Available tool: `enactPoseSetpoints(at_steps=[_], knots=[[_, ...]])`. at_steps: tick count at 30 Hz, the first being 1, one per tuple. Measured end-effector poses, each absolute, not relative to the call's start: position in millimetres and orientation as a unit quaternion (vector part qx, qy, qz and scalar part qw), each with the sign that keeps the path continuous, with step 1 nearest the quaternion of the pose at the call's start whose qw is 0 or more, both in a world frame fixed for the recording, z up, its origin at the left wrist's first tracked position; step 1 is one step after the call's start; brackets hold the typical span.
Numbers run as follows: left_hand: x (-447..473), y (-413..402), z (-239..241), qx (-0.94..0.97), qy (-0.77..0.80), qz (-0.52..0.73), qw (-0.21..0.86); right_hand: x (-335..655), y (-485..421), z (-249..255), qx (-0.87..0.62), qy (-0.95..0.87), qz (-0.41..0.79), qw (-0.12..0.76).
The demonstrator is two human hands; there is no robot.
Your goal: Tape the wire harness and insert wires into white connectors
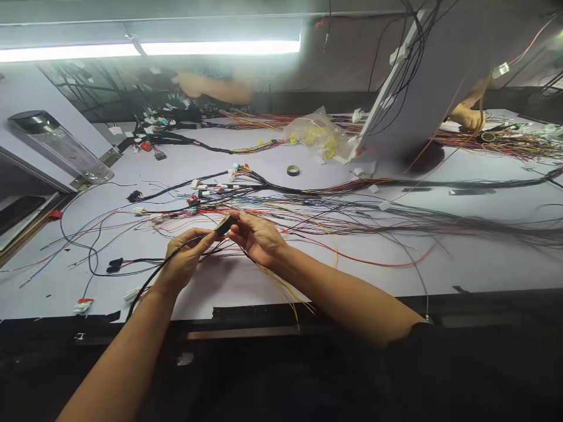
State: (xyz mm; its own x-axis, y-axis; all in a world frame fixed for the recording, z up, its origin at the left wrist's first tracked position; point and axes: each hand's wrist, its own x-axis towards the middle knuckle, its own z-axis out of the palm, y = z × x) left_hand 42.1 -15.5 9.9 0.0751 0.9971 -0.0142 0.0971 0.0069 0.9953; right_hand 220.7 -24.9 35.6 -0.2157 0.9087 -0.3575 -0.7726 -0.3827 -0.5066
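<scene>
- The left hand (pixel 187 257) was low over the front part of the surface (pixel 373 269), its fingers closed in a pinch on the near end of a black tape roll (pixel 225 225).
- The right hand (pixel 257 237) met it from the other side, thumb and fingertips drawn together at the roll's far end; how firmly they gripped could not be told.
- The tape roll was thus between the two hands, tilted and lifted above the surface.
- A black cable (pixel 169 258) ran from the left fingers across that hand and down to the front edge.
- Yellow wires (pixel 288 287) trailed beneath the right forearm and over the same edge.
- Just behind the hands lay a spread of loose wires and white connectors (pixel 220 187), with a black-wrapped harness (pixel 285 189) stretching rightward.
- Two black connectors (pixel 115 265) lay left of the left hand.
- Farther back, a second tape roll (pixel 292 170) lay near a clear plastic bag (pixel 314 133) of yellow pieces.
- At the far right, a co-worker's hand (pixel 470 117) was over another wire bundle (pixel 519 140).
</scene>
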Motion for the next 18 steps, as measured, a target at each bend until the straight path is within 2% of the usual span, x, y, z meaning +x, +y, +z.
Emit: enactPoseSetpoints(at_steps=[5,9,14,18], knots=[[43,-17,7,0.551,0.535,0.455,0.451,227,-14,31,-0.349,-0.174,0.766,0.512],[44,-18,7,0.502,0.578,0.460,0.450,235,-14,25,-0.405,-0.337,0.716,0.458],[46,-14,13,0.534,0.568,0.486,0.396,232,-21,16,-0.464,-0.610,0.420,0.485],[47,-11,17,0.544,0.520,0.511,0.416,229,-20,25,-0.459,-0.741,0.232,0.432]])
